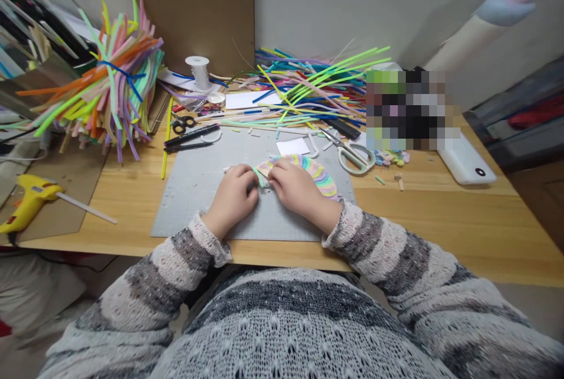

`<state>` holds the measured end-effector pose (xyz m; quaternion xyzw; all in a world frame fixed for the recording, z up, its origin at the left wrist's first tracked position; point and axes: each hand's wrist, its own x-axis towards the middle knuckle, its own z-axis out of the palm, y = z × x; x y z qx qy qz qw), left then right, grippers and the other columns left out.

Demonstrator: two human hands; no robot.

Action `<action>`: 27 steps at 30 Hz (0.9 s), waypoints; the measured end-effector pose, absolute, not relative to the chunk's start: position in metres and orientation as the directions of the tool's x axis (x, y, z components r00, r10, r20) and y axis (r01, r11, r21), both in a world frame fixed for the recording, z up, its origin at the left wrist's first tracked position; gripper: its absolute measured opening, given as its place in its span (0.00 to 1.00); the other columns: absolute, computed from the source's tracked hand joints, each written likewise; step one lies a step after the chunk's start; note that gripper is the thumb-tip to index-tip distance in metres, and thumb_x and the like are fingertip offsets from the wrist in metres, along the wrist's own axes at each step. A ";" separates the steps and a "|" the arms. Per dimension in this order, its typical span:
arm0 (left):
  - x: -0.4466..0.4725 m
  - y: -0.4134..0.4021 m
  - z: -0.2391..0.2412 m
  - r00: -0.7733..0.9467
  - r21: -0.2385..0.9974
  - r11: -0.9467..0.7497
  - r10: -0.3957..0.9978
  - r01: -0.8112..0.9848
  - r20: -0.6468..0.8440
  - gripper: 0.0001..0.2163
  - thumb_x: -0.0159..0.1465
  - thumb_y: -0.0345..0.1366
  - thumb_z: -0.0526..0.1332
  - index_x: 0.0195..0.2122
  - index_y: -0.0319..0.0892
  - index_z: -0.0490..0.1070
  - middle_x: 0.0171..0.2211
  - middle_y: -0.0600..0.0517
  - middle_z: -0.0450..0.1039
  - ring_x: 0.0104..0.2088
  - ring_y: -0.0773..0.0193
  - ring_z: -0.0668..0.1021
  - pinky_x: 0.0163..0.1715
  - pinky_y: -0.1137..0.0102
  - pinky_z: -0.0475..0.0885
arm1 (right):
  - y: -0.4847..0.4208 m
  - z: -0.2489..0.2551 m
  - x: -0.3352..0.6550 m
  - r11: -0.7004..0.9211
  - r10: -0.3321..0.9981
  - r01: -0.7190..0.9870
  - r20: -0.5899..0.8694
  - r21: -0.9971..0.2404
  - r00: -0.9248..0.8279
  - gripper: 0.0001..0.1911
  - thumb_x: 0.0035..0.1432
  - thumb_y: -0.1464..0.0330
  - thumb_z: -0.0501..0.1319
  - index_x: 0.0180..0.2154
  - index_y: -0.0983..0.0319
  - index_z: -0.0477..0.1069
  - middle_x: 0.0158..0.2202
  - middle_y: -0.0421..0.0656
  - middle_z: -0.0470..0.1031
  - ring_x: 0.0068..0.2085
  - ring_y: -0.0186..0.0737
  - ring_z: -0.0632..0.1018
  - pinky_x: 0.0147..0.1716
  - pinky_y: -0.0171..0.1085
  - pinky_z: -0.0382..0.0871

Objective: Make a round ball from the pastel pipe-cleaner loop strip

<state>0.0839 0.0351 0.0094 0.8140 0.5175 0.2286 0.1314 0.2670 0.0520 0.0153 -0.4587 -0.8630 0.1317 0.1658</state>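
Observation:
Over the grey cutting mat [189, 203], my two hands meet at a curved piece of pastel-striped pipe cleaners [325, 181]. My left hand [234, 195] is closed, its fingertips pinching a mint-green pipe cleaner [259, 178] at the left end of this piece. The fingers of my right hand [297, 188] are bent and pressed onto the striped piece, covering its lower middle. The arc fans out behind and to the right of that hand. What lies exactly between the fingertips is partly hidden.
White-handled scissors [355, 158] lie right of the mat's top; black scissors [183, 124] and pens [191, 137] lie left. Loose pipe cleaners [308, 88] pile along the wall. A tied bundle [114, 79] and yellow glue gun [33, 200] are left, a white power bank [467, 158] right.

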 end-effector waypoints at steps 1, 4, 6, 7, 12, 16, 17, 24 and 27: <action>0.084 0.035 0.009 0.361 0.446 -0.430 0.902 0.785 0.235 0.07 0.58 0.25 0.57 0.33 0.42 0.70 0.41 0.47 0.71 0.45 0.55 0.72 0.48 0.59 0.69 | 0.052 0.015 0.267 0.540 0.838 0.746 0.172 -0.389 -0.517 0.10 0.66 0.72 0.53 0.38 0.64 0.73 0.41 0.47 0.73 0.41 0.43 0.72 0.39 0.39 0.60; 0.085 0.035 0.010 0.366 0.437 -0.430 0.903 0.790 0.226 0.06 0.58 0.25 0.57 0.33 0.42 0.70 0.40 0.47 0.71 0.44 0.55 0.71 0.48 0.59 0.69 | 0.052 0.015 0.267 0.534 0.842 0.747 0.171 -0.395 -0.511 0.10 0.66 0.72 0.53 0.38 0.64 0.73 0.41 0.47 0.73 0.41 0.43 0.72 0.38 0.39 0.61; 0.085 0.034 0.010 0.363 0.433 -0.425 0.905 0.795 0.222 0.06 0.59 0.25 0.57 0.33 0.42 0.70 0.40 0.46 0.71 0.45 0.54 0.71 0.48 0.59 0.69 | 0.053 0.015 0.267 0.542 0.837 0.746 0.162 -0.387 -0.524 0.10 0.65 0.72 0.54 0.37 0.64 0.74 0.41 0.47 0.73 0.40 0.42 0.72 0.38 0.39 0.60; 0.085 0.034 0.011 0.360 0.432 -0.422 0.906 0.797 0.222 0.05 0.59 0.26 0.57 0.33 0.41 0.70 0.40 0.46 0.71 0.44 0.54 0.71 0.48 0.59 0.69 | 0.053 0.015 0.267 0.549 0.831 0.742 0.157 -0.384 -0.534 0.10 0.65 0.72 0.54 0.37 0.64 0.74 0.41 0.48 0.73 0.39 0.42 0.72 0.37 0.39 0.60; 0.088 0.033 0.013 0.368 0.414 -0.430 0.902 0.802 0.224 0.01 0.61 0.32 0.60 0.33 0.42 0.70 0.40 0.47 0.71 0.44 0.54 0.71 0.47 0.58 0.69 | 0.054 0.012 0.267 0.571 0.816 0.723 0.169 -0.390 -0.553 0.09 0.65 0.72 0.54 0.36 0.63 0.74 0.40 0.47 0.73 0.39 0.42 0.71 0.37 0.39 0.59; 0.089 0.033 0.013 0.364 0.410 -0.419 0.908 0.810 0.209 0.02 0.60 0.30 0.58 0.32 0.42 0.69 0.40 0.47 0.71 0.44 0.54 0.71 0.47 0.58 0.68 | 0.054 0.013 0.268 0.571 0.814 0.710 0.175 -0.412 -0.553 0.10 0.65 0.73 0.54 0.36 0.64 0.73 0.39 0.47 0.73 0.40 0.42 0.71 0.38 0.39 0.61; 0.088 0.033 0.012 0.357 0.413 -0.412 0.911 0.812 0.206 0.03 0.60 0.29 0.58 0.32 0.42 0.69 0.39 0.47 0.71 0.43 0.55 0.71 0.47 0.58 0.68 | 0.053 0.013 0.269 0.570 0.815 0.708 0.176 -0.417 -0.553 0.10 0.65 0.73 0.53 0.36 0.64 0.73 0.39 0.47 0.73 0.40 0.43 0.71 0.39 0.39 0.61; 0.086 0.033 0.011 0.359 0.406 -0.414 0.910 0.815 0.207 0.05 0.57 0.26 0.56 0.30 0.42 0.68 0.37 0.48 0.71 0.43 0.55 0.71 0.45 0.60 0.68 | 0.051 0.014 0.269 0.545 0.833 0.713 0.195 -0.441 -0.517 0.09 0.64 0.74 0.53 0.37 0.65 0.72 0.39 0.48 0.72 0.41 0.43 0.71 0.40 0.39 0.62; 0.087 0.032 0.012 0.356 0.396 -0.408 0.913 0.823 0.201 0.04 0.58 0.27 0.57 0.31 0.42 0.68 0.38 0.47 0.71 0.43 0.55 0.71 0.46 0.59 0.68 | 0.051 0.014 0.269 0.565 0.819 0.712 0.183 -0.416 -0.543 0.10 0.65 0.74 0.53 0.36 0.64 0.72 0.39 0.47 0.72 0.40 0.42 0.71 0.39 0.39 0.61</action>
